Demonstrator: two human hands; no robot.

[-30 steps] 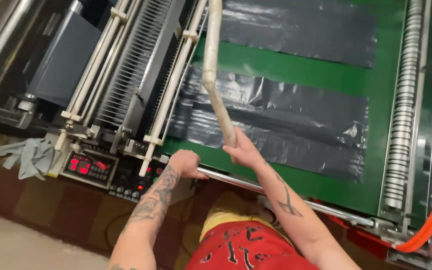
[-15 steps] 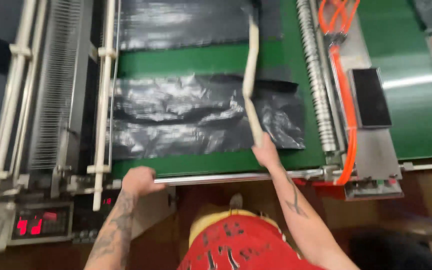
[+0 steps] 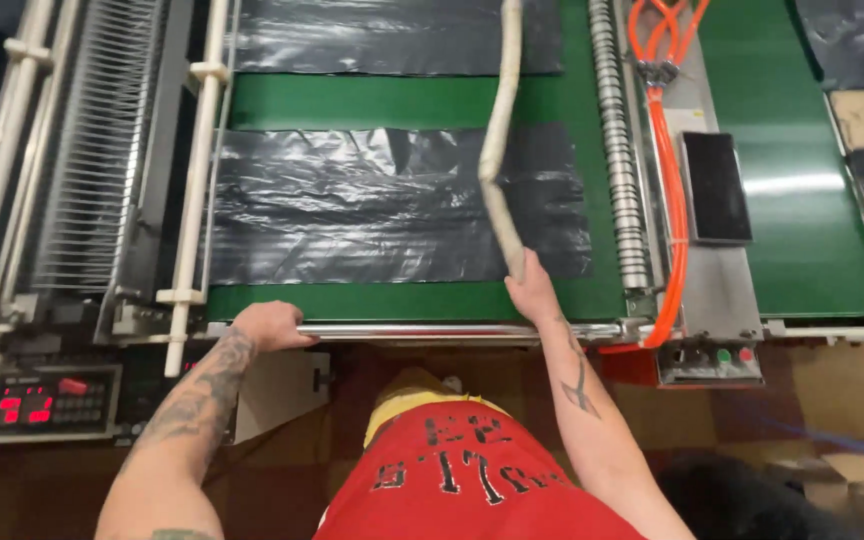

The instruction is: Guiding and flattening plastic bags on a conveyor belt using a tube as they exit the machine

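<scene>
A stack of black plastic sheets (image 3: 372,205) lies on the green conveyor belt (image 3: 372,102) in front of me. My right hand (image 3: 530,290) is shut on the near end of a long pale bent stick (image 3: 497,150) that reaches up over the sheets. My left hand (image 3: 270,325) rests with curled fingers on the metal bar (image 3: 422,330) at the belt's near edge. A second black sheet (image 3: 392,35) lies further up the belt.
Left of the belt stand white rods and a ribbed metal grille (image 3: 92,150). A control panel with red digits (image 3: 47,400) sits at lower left. Orange hoses (image 3: 667,180), a coiled roller (image 3: 614,150) and a dark phone (image 3: 715,185) lie to the right.
The view has swung right and steadied over the belt. My right hand with the stick has shifted along the sheets; my left hand has stayed on the front bar.
</scene>
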